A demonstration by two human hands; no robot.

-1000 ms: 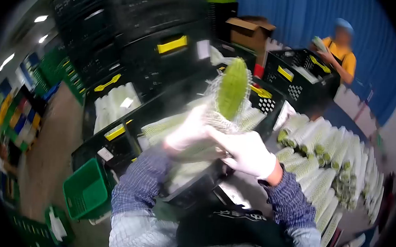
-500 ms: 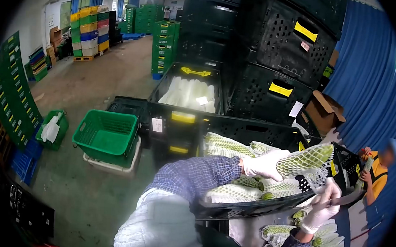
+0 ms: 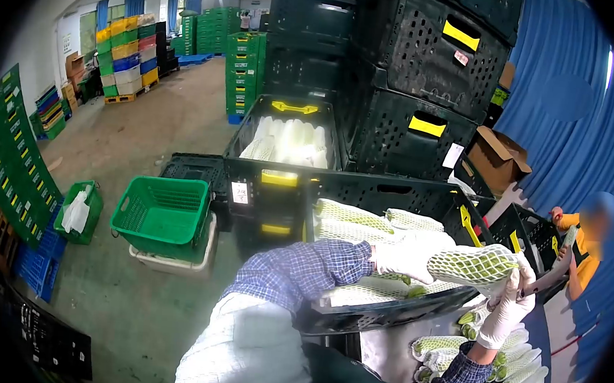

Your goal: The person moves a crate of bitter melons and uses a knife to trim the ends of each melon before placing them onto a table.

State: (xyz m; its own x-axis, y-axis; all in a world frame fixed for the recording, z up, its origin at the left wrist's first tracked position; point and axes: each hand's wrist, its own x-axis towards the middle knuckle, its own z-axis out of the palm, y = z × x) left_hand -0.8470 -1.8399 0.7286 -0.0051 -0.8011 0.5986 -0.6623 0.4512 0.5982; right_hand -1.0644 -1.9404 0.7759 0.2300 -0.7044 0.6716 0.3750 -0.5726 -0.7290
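My gloved left hand [image 3: 406, 257] is closed around one end of a long green gourd [image 3: 469, 263] in a white foam net sleeve. It holds the gourd over a black crate [image 3: 376, 323] with several netted gourds [image 3: 354, 215] lying inside. My gloved right hand [image 3: 507, 305] is at the gourd's other end, with thumb and fingers by the sleeve's edge. A grey knife-like blade [image 3: 551, 277] sticks out from this hand to the right; its handle is hidden in the palm. Below that hand, more netted gourds [image 3: 514, 380] lie in a pile.
Tall stacks of black crates [image 3: 437, 58] rise ahead. A further black crate [image 3: 284, 107] holds pale sleeved produce. On the left floor stands a green basket [image 3: 159, 217] on a white tub. A co-worker in yellow [image 3: 582, 243] holds a long vegetable at the right.
The gourd has come down from an upward tilt to nearly level. My right hand has moved slightly up to its far end, and the loose net there looks drawn in.
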